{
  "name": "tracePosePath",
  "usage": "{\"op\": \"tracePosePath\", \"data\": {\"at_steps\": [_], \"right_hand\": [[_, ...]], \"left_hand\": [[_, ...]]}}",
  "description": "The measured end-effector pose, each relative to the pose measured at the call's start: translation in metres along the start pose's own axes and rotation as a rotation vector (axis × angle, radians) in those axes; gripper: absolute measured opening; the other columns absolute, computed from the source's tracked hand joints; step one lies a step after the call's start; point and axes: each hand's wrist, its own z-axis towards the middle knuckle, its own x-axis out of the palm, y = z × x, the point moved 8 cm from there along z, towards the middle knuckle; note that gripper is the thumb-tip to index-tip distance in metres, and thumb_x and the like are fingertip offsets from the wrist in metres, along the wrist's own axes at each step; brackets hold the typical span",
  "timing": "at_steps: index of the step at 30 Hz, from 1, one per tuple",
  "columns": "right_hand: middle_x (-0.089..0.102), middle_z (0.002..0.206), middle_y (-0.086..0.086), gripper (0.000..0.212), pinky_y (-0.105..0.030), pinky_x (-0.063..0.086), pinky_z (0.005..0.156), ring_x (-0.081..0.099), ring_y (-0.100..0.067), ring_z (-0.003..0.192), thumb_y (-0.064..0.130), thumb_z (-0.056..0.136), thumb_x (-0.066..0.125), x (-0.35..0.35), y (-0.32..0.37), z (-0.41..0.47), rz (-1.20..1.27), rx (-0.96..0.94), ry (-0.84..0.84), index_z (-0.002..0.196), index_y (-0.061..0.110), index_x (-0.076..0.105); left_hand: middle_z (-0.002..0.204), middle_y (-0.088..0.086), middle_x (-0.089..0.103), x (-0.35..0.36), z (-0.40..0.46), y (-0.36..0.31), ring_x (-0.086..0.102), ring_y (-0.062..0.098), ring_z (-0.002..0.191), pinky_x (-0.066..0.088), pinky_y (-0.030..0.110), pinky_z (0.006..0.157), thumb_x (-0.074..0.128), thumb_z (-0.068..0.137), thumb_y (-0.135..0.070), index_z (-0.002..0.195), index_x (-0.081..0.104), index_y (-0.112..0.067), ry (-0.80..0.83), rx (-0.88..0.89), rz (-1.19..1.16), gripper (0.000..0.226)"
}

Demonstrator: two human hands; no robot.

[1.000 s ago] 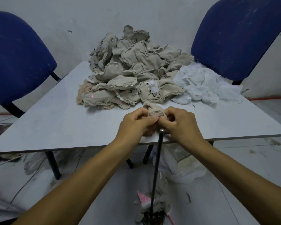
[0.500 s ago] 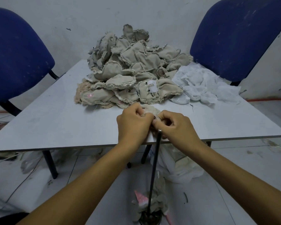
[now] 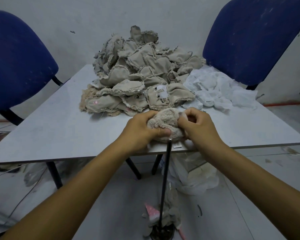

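A small beige fuzzy fabric piece [image 3: 164,121] sits between both hands above the near edge of the grey table [image 3: 59,129]. My left hand [image 3: 139,130] grips its left side, thumb pressed on the front. My right hand [image 3: 197,126] pinches its right edge with curled fingers. A thin black upright rod [image 3: 165,179] rises from a round base on the floor, and its tip touches the underside of the piece. A large heap of inside-out beige fabric shells [image 3: 139,75] lies on the table behind.
White gauzy cloth [image 3: 216,89] lies at the table's right rear. Two blue chairs [image 3: 16,61] [image 3: 253,37] stand left and right. A white plastic bag [image 3: 194,177] sits under the table. Scraps of fabric [image 3: 164,217] surround the rod's base on the floor.
The fabric piece has turned fuzzy side out and spread wider between my hands. Both hands moved slightly apart, still over the rod's tip.
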Motion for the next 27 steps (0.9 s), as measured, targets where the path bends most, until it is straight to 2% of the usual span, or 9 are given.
{"op": "tracePosePath", "data": {"at_steps": [2, 4, 6, 9, 13, 16, 18, 22, 27], "right_hand": [[0.063, 0.074, 0.011, 0.02, -0.038, 0.056, 0.06, 0.064, -0.01, 0.065, 0.022, 0.092, 0.066, -0.002, 0.002, -0.004, 0.048, -0.038, -0.025, 0.095, 0.035, 0.052], [0.06, 0.089, 0.01, 0.023, -0.025, 0.057, 0.066, 0.065, -0.009, 0.08, 0.018, 0.093, 0.065, -0.006, 0.02, -0.012, -0.154, -0.288, -0.077, 0.099, 0.039, 0.057], [0.056, 0.093, 0.007, 0.019, -0.009, 0.047, 0.065, 0.059, -0.002, 0.083, 0.013, 0.091, 0.069, 0.005, 0.032, -0.023, -0.374, -0.492, -0.044, 0.101, 0.028, 0.07], [0.065, 0.093, 0.007, 0.015, -0.008, 0.045, 0.073, 0.06, 0.001, 0.079, 0.015, 0.09, 0.071, 0.003, 0.022, -0.016, -0.417, -0.388, -0.04, 0.1, 0.025, 0.077], [0.073, 0.091, 0.014, 0.012, -0.031, 0.059, 0.07, 0.067, -0.005, 0.074, 0.022, 0.087, 0.074, -0.007, 0.02, -0.002, -0.361, -0.258, 0.04, 0.096, 0.028, 0.079], [0.068, 0.088, 0.005, 0.019, -0.021, 0.049, 0.069, 0.061, -0.007, 0.066, 0.026, 0.085, 0.076, 0.002, 0.027, -0.002, -0.521, -0.335, 0.119, 0.104, 0.026, 0.078], [0.065, 0.087, 0.002, 0.019, -0.028, 0.046, 0.071, 0.06, -0.011, 0.069, 0.026, 0.086, 0.074, 0.007, 0.027, -0.001, -0.603, -0.325, 0.162, 0.106, 0.025, 0.077], [0.061, 0.076, 0.01, 0.011, -0.026, 0.043, 0.068, 0.062, -0.013, 0.071, 0.021, 0.081, 0.077, 0.004, 0.032, 0.002, -0.642, -0.314, 0.159, 0.092, 0.022, 0.076], [0.056, 0.069, 0.008, 0.005, -0.019, 0.039, 0.063, 0.052, -0.01, 0.065, 0.017, 0.079, 0.075, 0.008, 0.044, -0.008, -0.674, -0.466, 0.073, 0.082, 0.018, 0.073]], "left_hand": [[0.099, 0.002, 0.076, -0.006, 0.003, 0.008, 0.07, 0.022, 0.098, 0.054, 0.048, 0.094, 0.085, 0.068, -0.032, 0.11, 0.072, -0.016, -0.064, -0.051, -0.041, 0.046], [0.094, -0.001, 0.077, -0.014, 0.003, 0.016, 0.071, 0.02, 0.093, 0.054, 0.046, 0.092, 0.085, 0.075, -0.028, 0.104, 0.074, -0.019, -0.149, -0.083, -0.027, 0.033], [0.09, -0.002, 0.077, -0.013, 0.002, 0.017, 0.072, 0.018, 0.09, 0.055, 0.045, 0.09, 0.085, 0.076, -0.025, 0.101, 0.075, -0.02, -0.172, -0.1, -0.046, 0.027], [0.089, 0.001, 0.078, -0.006, 0.002, 0.016, 0.074, 0.02, 0.086, 0.059, 0.039, 0.083, 0.085, 0.075, -0.013, 0.099, 0.074, -0.016, -0.125, -0.113, -0.175, 0.026], [0.088, 0.003, 0.078, -0.001, -0.002, 0.015, 0.075, 0.015, 0.08, 0.056, 0.022, 0.068, 0.079, 0.075, 0.005, 0.104, 0.07, -0.006, -0.073, -0.129, -0.335, 0.033], [0.093, 0.008, 0.077, 0.0, -0.003, 0.014, 0.074, 0.016, 0.082, 0.057, 0.021, 0.069, 0.074, 0.074, 0.015, 0.112, 0.067, -0.002, -0.048, -0.139, -0.392, 0.041], [0.096, 0.012, 0.076, 0.002, -0.004, 0.014, 0.074, 0.016, 0.082, 0.056, 0.02, 0.067, 0.07, 0.075, 0.02, 0.113, 0.066, 0.0, -0.029, -0.139, -0.426, 0.043], [0.093, 0.008, 0.075, 0.005, -0.003, 0.012, 0.072, 0.014, 0.083, 0.056, 0.02, 0.07, 0.062, 0.078, 0.025, 0.108, 0.066, -0.003, 0.023, -0.116, -0.409, 0.042], [0.084, -0.003, 0.076, 0.009, -0.003, 0.008, 0.071, 0.009, 0.081, 0.056, 0.019, 0.074, 0.058, 0.081, 0.025, 0.095, 0.069, -0.01, 0.082, -0.065, -0.34, 0.039]]}}
